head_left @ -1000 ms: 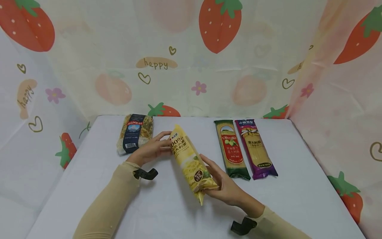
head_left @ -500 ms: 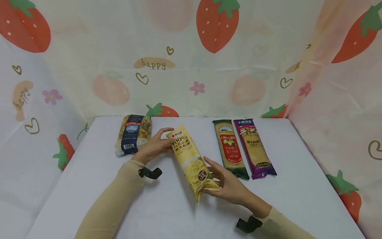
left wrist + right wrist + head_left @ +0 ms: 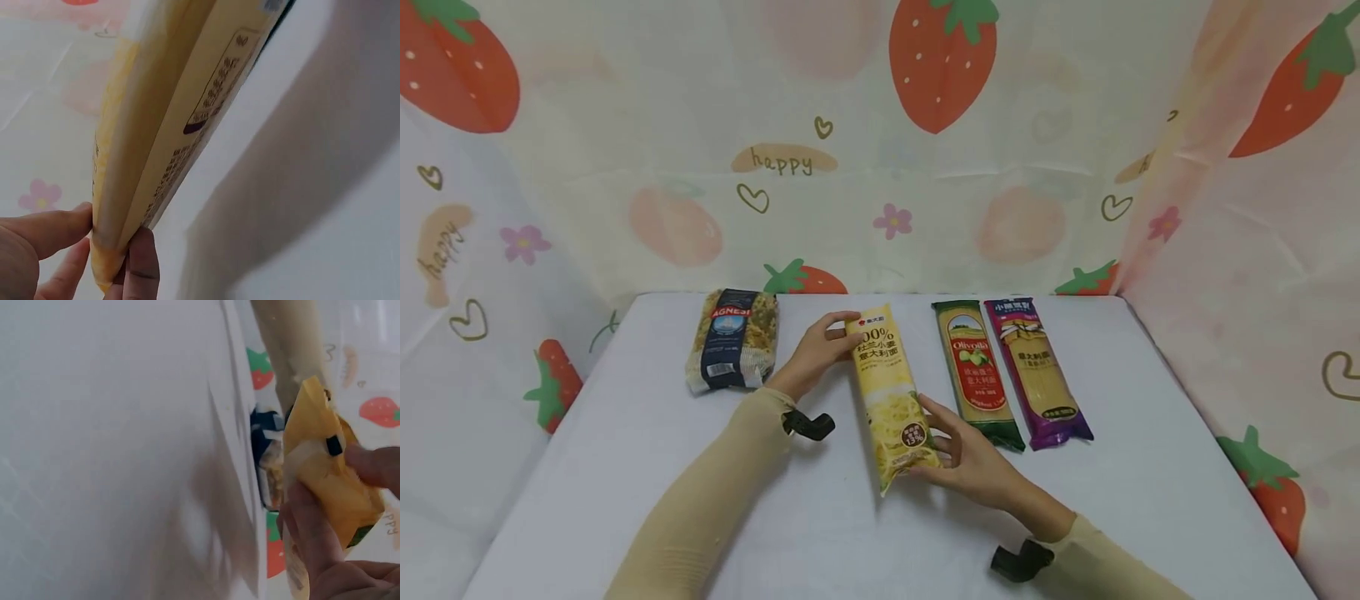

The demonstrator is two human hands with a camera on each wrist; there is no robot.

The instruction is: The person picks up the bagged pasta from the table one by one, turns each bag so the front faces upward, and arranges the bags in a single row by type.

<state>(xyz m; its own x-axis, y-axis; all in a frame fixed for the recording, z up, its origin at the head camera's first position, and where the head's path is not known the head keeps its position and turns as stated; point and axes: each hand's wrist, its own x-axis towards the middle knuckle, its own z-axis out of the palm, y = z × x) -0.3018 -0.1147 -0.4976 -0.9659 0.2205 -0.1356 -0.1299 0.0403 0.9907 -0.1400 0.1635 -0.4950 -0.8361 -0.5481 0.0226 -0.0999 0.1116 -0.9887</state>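
Note:
A long yellow pasta bag (image 3: 889, 400) slants across the middle of the head view, its printed front facing up. At its far end my left hand (image 3: 815, 357) pinches the corner between thumb and fingers. The near end is gripped by my right hand (image 3: 976, 465), with the thumb below and the fingers along the right side. In the left wrist view, the side and back of the bag (image 3: 165, 119) show above a broad shadow. The right wrist view has the folded end of the bag (image 3: 322, 469) between thumb and fingers.
On the white-covered table (image 3: 797, 542) lies a pasta bag with a dark blue label (image 3: 730, 337), back left. To the right lie a green-ended spaghetti pack (image 3: 976, 367) and a purple-edged spaghetti pack (image 3: 1037, 371), side by side. Strawberry-print cloth (image 3: 820, 225) encloses the table's back and sides.
Both hands still hold the yellow bag. Its far end has swung right with my left hand, and the bag now lies straighter and flatter to the view. The other packs stay put.

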